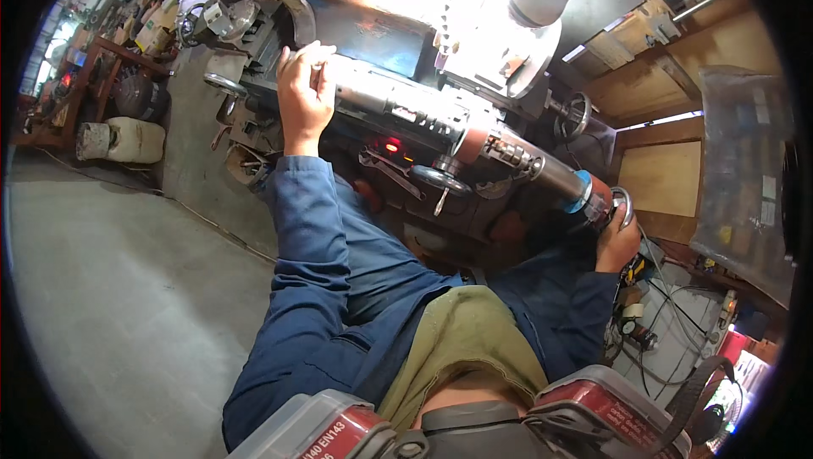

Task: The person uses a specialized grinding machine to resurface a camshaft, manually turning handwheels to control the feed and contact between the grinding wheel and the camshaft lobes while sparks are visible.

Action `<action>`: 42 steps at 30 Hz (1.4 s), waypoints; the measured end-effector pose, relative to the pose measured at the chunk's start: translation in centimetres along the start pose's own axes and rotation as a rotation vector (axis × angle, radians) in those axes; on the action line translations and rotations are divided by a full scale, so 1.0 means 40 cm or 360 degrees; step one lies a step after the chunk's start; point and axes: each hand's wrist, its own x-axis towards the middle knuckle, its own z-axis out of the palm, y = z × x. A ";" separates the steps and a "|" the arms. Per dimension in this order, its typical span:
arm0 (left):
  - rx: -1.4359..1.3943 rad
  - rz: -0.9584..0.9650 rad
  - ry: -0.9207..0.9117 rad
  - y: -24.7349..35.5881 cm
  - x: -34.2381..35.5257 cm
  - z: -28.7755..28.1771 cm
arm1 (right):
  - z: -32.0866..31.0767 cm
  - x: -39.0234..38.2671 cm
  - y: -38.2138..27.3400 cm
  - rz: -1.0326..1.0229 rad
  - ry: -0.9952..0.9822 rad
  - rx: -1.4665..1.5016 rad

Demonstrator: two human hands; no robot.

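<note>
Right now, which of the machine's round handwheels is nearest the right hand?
The dark handwheel at the machine's front, below the long steel shaft. It lies closer to the right hand than the one up behind the shaft.

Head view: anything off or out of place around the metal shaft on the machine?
Nothing on the metal shaft looks broken or spilled. The left hand rests on its one end, the right hand grips a ring at the other. The odd bits: a loose wrench lying on the machine below it, and tangled cables by the right hand.
</note>
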 end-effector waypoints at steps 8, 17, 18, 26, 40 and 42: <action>-0.0163 -0.0151 -0.0362 -0.032 0.122 0.051 | -0.010 0.112 -0.039 0.0003 -0.0223 -0.0046; -0.0156 -0.0062 -0.0415 -0.069 0.156 0.090 | -0.012 0.183 -0.049 0.0016 -0.0477 -0.0038; -0.0137 -0.0079 -0.0425 -0.068 0.156 0.094 | -0.011 0.194 -0.037 -0.0011 -0.0496 -0.0030; -0.0112 -0.0001 -0.0738 -0.147 0.175 0.147 | -0.010 0.246 -0.064 0.0210 -0.0547 0.0054; -0.0286 0.0122 -0.0787 -0.115 0.203 0.130 | 0.030 0.182 -0.015 0.1138 -0.0881 0.2131; -0.0309 -0.0017 -0.0777 -0.117 0.199 0.125 | 0.041 0.188 0.009 0.1183 -0.0961 0.2081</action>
